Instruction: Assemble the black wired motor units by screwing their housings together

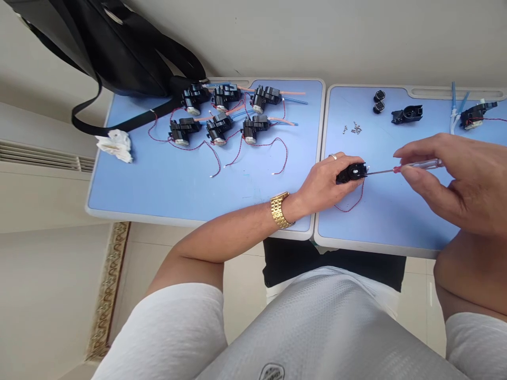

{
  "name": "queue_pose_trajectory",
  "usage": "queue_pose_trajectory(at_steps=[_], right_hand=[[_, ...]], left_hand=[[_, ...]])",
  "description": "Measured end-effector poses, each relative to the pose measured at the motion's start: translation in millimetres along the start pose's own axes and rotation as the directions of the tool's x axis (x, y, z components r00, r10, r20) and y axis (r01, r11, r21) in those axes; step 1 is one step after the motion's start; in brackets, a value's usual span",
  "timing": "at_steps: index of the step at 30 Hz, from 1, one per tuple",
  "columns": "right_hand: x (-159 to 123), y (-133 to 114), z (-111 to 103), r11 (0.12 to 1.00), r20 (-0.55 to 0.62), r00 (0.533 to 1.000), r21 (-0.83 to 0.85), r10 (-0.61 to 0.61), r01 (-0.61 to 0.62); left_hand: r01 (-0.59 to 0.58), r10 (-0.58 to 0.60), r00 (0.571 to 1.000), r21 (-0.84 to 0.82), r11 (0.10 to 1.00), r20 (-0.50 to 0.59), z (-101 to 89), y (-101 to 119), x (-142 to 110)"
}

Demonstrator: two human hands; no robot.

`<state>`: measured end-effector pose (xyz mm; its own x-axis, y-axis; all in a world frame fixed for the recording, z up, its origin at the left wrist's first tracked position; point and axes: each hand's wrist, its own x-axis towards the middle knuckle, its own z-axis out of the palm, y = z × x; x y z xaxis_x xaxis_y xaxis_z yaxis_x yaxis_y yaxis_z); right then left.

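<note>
My left hand (327, 182) grips a small black plastic housing (351, 172) near the left side of the right-hand table. A thin twisted red-and-black wire (358, 203) trails from beneath it onto the tabletop. Between the fingers and thumb of my right hand (461, 179) is a screwdriver (422, 165) with a clear and red handle. Its thin shaft points left, and the tip meets the housing's right end; whether it sits in a screw is too small to tell. Several small screws (355, 128) lie loose beyond my left hand.
Two small round black parts (379, 102) and an empty black casing (407, 114) lie farther back. A wired black assembly (473, 116) with blue tubes (453, 108) is at far right. The left table (178, 190) bears several similar assemblies (219, 128), crumpled tissue (115, 145) and a black bag (119, 53).
</note>
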<state>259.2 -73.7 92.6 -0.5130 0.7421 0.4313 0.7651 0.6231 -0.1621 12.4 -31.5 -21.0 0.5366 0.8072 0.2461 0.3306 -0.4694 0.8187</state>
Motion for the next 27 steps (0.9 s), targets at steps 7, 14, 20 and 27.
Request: queue_pose_trajectory(at_steps=[7,14,20,27], right_hand=[[0.5,-7.8,1.7,0.998,-0.020,0.999,-0.052,0.041,-0.042],[-0.7,-3.7,3.0,0.969,-0.014,0.984,-0.169,0.179,-0.179],[0.2,-2.7,1.6,0.998,0.027,0.998,-0.009,0.065,-0.065],[-0.6,1.6,9.2,0.990,-0.121,0.992,-0.142,-0.039,0.022]], left_hand=[[-0.013,0.013,1.000,0.024,1.000,0.003,0.4,-1.1,-0.9],[0.008,-0.008,1.000,0.033,0.999,0.001,1.0,0.0,-0.5],[-0.001,0.001,1.000,0.024,1.000,-0.006,-0.3,2.1,0.1],[0.017,-0.017,1.000,0.034,0.999,-0.002,-0.1,2.4,0.4]])
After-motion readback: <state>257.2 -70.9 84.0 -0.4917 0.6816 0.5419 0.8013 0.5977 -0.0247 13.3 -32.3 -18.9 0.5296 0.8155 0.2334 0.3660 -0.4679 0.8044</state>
